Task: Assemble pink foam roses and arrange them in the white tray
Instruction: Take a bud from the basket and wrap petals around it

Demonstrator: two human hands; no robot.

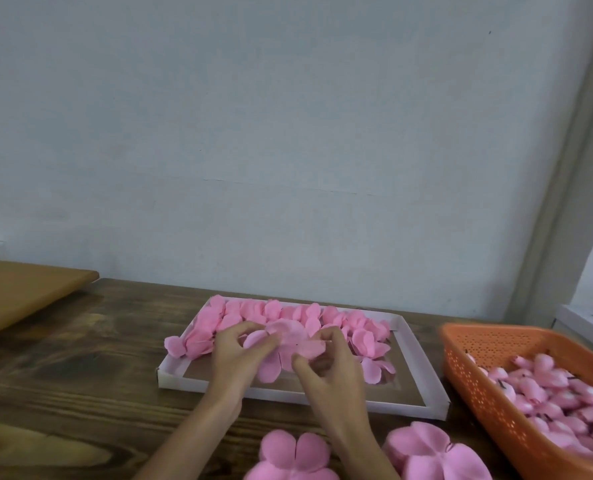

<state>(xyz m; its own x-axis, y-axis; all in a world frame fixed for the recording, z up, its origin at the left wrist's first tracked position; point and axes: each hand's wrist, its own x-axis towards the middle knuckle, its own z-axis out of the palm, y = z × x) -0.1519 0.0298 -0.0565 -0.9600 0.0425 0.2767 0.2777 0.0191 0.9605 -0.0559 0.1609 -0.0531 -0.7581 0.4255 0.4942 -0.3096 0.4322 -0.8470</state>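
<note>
Over the near half of the white tray [302, 396], I saw both hands meeting on 1 pink foam petal piece [288, 342]. The left hand [234, 356] had its thumb and fingers curled onto the piece's left lobes, pinching them. The right hand [326, 370] pinched the right edge, fingers bent inward. The piece sat just above the tray's brown floor, its lobes fanned out between the 2 hands, with 1 lobe hanging toward the camera.

Along the far side of the tray lay a crowded row of pink foam roses [271, 311], running from the left wall to the right corner. A few of them spilled over the left rim toward the counter [80, 358]. Blur kept me from telling how complete each rose was. More pink petals lay on the tray floor just right of the right hand.

At the near edge of the counter sat 2 stacks of flat petal cutouts. 1 stack [295, 453] lay between the person's forearms, and the other stack [430, 452] lay right of the right forearm.

Right of the tray, near it but apart, stood an orange perforated basket [478, 386] filled with pink buds [547, 386] showing dark stems. A tan board [18, 292] rested at the counter's far left, and a pale wall [288, 133] rose behind everything.
</note>
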